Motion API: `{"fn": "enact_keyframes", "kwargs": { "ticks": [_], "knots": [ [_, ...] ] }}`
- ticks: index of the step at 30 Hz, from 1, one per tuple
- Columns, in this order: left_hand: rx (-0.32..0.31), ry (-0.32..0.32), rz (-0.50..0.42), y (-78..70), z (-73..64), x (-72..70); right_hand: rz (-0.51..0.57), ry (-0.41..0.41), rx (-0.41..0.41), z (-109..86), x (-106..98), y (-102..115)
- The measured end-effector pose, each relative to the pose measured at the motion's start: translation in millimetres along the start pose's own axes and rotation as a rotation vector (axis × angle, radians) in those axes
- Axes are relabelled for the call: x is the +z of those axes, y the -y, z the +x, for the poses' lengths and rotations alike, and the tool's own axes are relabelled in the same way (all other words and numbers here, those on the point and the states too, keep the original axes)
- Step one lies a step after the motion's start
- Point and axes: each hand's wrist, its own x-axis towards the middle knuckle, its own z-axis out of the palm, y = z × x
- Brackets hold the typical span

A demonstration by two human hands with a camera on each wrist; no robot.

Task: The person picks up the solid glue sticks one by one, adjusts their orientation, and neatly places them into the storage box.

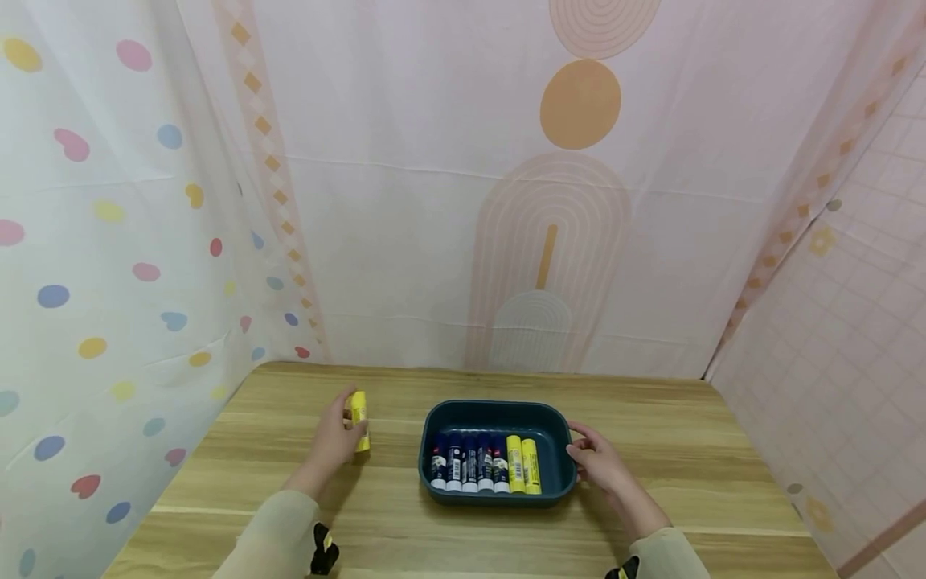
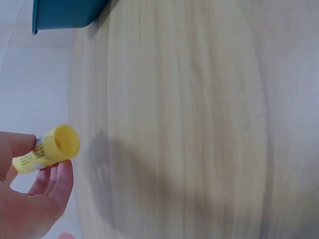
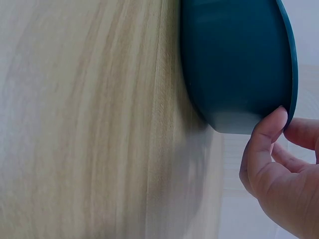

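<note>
My left hand (image 1: 337, 437) pinches a yellow glue stick (image 1: 360, 420) between thumb and fingers, to the left of a dark teal plastic bin. In the left wrist view the glue stick (image 2: 47, 148) is held above the table, one hollow-looking round end facing the camera. My right hand (image 1: 597, 460) grips the right end of the bin (image 1: 499, 499), and the right wrist view shows thumb and fingers at the rim (image 3: 294, 74). Inside the bin several navy glue sticks with white ends (image 1: 469, 462) lie side by side. Two yellow glue sticks (image 1: 523, 465) lie to the right of them.
The wooden table (image 1: 391, 531) carries the bin near its middle. Behind the table hangs a pale patterned curtain (image 1: 405, 265), with a dotted curtain (image 1: 108, 265) at the left and a grid-patterned one (image 1: 854, 338) at the right.
</note>
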Motion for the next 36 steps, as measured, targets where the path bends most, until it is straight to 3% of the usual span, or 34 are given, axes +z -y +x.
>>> {"fn": "enact_keyframes", "kwargs": {
  "ticks": [9,12,17,21,26,32,36],
  "knots": [
    [-0.101,0.064,-0.194,-4.7,-3.0,5.7,0.001,-0.007,-0.004,1.1,1,-2],
    [-0.143,0.082,-0.294,-17.7,-1.9,8.3,0.013,-0.009,-0.008,1.7,1,-2],
    [-0.171,0.090,-0.430,-53.2,-0.9,16.6,0.014,-0.006,-0.012,1.6,1,-2],
    [-0.159,0.076,-0.447,-81.2,-2.9,28.7,0.014,-0.010,-0.011,1.3,1,-1],
    [-0.143,0.104,-0.440,-106.6,-9.1,49.3,0.006,-0.006,-0.015,2.6,1,-1],
    [-0.097,0.167,-0.421,-120.7,-16.9,76.1,0.007,-0.006,-0.017,3.0,1,-2],
    [-0.073,0.207,-0.361,-127.4,-22.5,88.9,0.010,-0.005,-0.014,3.5,2,-2]
  ]
}}
